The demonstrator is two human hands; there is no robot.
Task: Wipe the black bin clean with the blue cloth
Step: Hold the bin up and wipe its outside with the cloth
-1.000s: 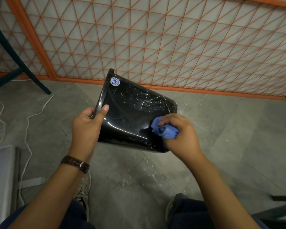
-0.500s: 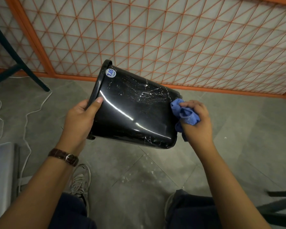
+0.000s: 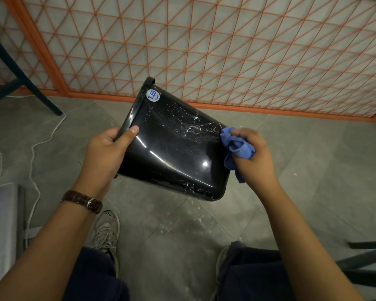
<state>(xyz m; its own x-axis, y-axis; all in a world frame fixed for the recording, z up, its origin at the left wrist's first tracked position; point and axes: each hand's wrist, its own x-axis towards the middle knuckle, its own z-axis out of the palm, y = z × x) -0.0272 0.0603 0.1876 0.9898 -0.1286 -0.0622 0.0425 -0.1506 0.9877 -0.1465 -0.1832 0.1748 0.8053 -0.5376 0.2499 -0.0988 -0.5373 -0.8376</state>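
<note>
A glossy black bin (image 3: 174,153) is held sideways in the air, its rim to the left and its base to the right. White streaks and specks cover its upper side, and a round sticker reads 7.85. My left hand (image 3: 106,155) grips the rim, thumb lying on the outer wall. My right hand (image 3: 254,157) holds a bunched blue cloth (image 3: 237,148) against the bin's base end at the upper right corner.
An orange lattice screen (image 3: 204,51) stands close behind the bin. Grey tiled floor with white specks lies below. A white cable (image 3: 33,148) trails at the left, beside a dark table leg (image 3: 20,77). My shoes and knees are at the bottom.
My right hand took the cloth off the bin's lower side wall and up to its base end. The bin tilted, with the rim rising a little in my left hand.
</note>
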